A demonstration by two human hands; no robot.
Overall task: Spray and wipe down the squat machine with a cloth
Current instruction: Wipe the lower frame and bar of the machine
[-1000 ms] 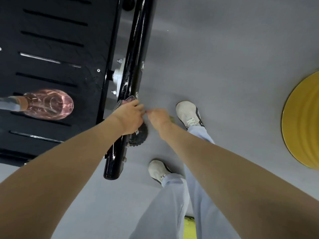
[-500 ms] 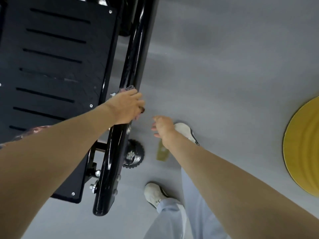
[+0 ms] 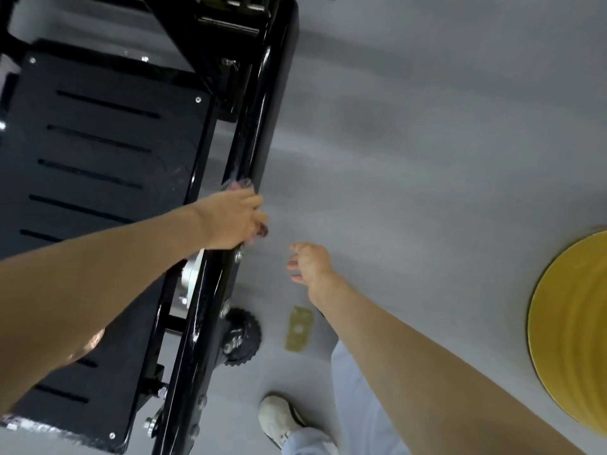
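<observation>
Nearby | cloth [image 3: 237,184] on bar [image 3: 250,142] | knob [image 3: 242,338] beside | yellow disc [image 3: 578,330] right

One wide-angle camera, worn on the head, looks steeply down at the smooth grey floor [image 3: 427,159], near enough that the bare left forearm [image 3: 98,274] and right forearm [image 3: 410,349] enter from the lower edge. The glossy black steel machine frame [image 3: 253,126] fills the view's left side; a white laced shoe [image 3: 279,418] lies at the bottom.

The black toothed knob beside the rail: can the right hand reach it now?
Probably yes. The right hand hangs empty over bare floor, and the knob sticks out on its side of the rail, uncovered.
</observation>
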